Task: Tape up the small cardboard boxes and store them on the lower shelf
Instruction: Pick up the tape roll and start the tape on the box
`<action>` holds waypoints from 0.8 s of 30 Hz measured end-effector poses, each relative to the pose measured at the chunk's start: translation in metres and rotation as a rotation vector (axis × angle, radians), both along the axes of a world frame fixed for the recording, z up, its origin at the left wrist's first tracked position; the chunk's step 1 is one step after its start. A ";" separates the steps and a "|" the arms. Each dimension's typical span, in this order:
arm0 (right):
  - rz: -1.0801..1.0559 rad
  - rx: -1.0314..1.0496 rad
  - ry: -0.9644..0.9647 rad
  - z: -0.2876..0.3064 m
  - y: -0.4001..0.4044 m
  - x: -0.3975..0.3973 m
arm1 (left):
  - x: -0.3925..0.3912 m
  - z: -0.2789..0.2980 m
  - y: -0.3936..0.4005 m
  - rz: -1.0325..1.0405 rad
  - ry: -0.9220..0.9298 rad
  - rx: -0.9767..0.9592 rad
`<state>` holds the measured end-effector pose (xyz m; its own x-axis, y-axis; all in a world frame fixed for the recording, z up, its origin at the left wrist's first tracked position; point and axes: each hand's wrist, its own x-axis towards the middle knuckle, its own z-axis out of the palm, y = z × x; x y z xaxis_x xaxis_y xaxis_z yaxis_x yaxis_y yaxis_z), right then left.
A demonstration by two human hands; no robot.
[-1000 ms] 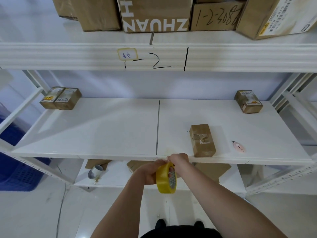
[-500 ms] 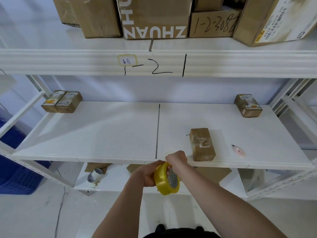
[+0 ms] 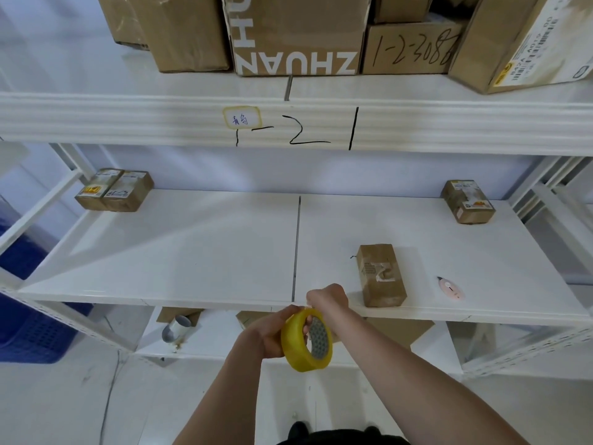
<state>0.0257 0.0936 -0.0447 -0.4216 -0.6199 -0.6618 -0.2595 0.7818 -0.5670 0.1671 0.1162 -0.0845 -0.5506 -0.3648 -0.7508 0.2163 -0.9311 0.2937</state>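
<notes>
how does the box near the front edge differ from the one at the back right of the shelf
The front box lies close to the shelf's front edge, near the hands; the back right box sits by the rear corner. The front box's label looks torn; the back one's has orange print. Both are small brown cardboard boxes.

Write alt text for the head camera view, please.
Two hands, left hand and right hand, hold a yellow tape roll before a white shelf. A small cardboard box lies near its front edge.
</notes>
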 end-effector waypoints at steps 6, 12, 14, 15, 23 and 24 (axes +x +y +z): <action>-0.077 0.069 -0.154 -0.015 -0.005 -0.024 | 0.002 0.002 0.003 -0.091 -0.057 -0.029; 0.034 0.020 -0.050 -0.009 -0.018 -0.023 | -0.005 0.007 0.006 -0.120 -0.105 -0.034; 0.129 0.022 0.074 -0.004 -0.022 -0.018 | -0.007 0.009 0.008 -0.129 -0.142 -0.039; 0.175 0.031 0.145 -0.001 -0.024 -0.016 | -0.007 0.010 0.008 -0.136 -0.156 -0.042; 0.377 -0.065 0.343 0.016 -0.029 0.006 | 0.005 0.007 0.004 -0.168 -0.155 -0.072; 0.374 -0.096 0.333 0.019 -0.030 0.011 | 0.008 0.006 0.004 -0.155 -0.150 -0.089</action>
<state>0.0365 0.0633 -0.0254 -0.3373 -0.8200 -0.4624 -0.6906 0.5493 -0.4705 0.1750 0.1204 -0.0789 -0.4898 -0.3528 -0.7973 0.0199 -0.9188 0.3943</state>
